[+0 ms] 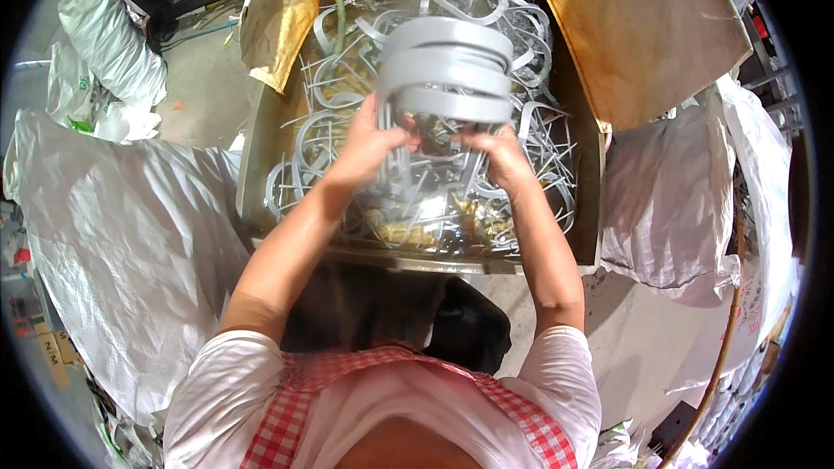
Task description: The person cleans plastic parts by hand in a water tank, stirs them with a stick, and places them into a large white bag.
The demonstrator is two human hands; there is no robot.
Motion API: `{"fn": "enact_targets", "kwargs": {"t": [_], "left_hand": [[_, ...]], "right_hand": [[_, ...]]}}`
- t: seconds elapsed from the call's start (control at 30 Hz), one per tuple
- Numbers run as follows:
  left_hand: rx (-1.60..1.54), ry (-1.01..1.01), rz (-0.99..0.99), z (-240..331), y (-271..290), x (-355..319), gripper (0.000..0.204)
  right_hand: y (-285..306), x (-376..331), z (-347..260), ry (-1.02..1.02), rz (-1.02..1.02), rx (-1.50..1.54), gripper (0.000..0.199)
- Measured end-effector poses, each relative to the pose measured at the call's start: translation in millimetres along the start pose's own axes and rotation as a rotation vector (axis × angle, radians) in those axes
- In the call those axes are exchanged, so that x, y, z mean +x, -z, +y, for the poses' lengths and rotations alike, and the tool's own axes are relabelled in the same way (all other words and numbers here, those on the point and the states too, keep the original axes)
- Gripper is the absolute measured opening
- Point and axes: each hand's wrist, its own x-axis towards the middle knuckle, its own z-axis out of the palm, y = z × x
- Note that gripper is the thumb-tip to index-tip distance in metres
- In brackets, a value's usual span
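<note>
My left hand (369, 146) and my right hand (504, 156) grip the two sides of a stack of curved, light grey plastic bands (447, 74). The U-shaped bands are nested, their rounded ends facing away from me and their straight ends passing between my hands. Motion smears the stack a little. It is held above a wide metal basin (247, 182). Many loose grey bands (308, 135) of the same kind lie tangled in the basin, with shiny wet patches among them. My thumbs point inward; several of my fingers are hidden behind the bands.
A stained board (647, 35) leans out at the basin's far right, and a yellowed panel (282, 22) at its far left. A green hose (334, 0) drops in at the back left. Big white sacks (122, 243) stand left, another sack (669, 200) right.
</note>
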Motion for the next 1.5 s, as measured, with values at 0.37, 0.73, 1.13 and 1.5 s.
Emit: {"fn": "enact_targets", "kwargs": {"t": [0.37, 0.73, 1.13, 1.5], "left_hand": [[-0.414, 0.147, 0.142, -12.7, 33.0, 7.5, 0.041], [0.600, -0.393, 0.277, 56.7, 17.0, -31.4, 0.067], [-0.081, -0.338, 0.160, 99.6, 12.2, -123.1, 0.043], [-0.195, -0.494, 0.030, 154.9, 29.2, -209.5, 0.052]], "right_hand": [[10.6, 11.8, 37.9, -0.164, -0.440, 0.135, 0.072], [45.5, 8.5, 113.5, -0.194, -0.166, -1.158, 0.079], [-102.0, -72.6, -41.8, 0.156, -0.030, -0.273, 0.042], [-183.9, -154.1, -103.5, 0.415, 0.048, -0.307, 0.028]]}}
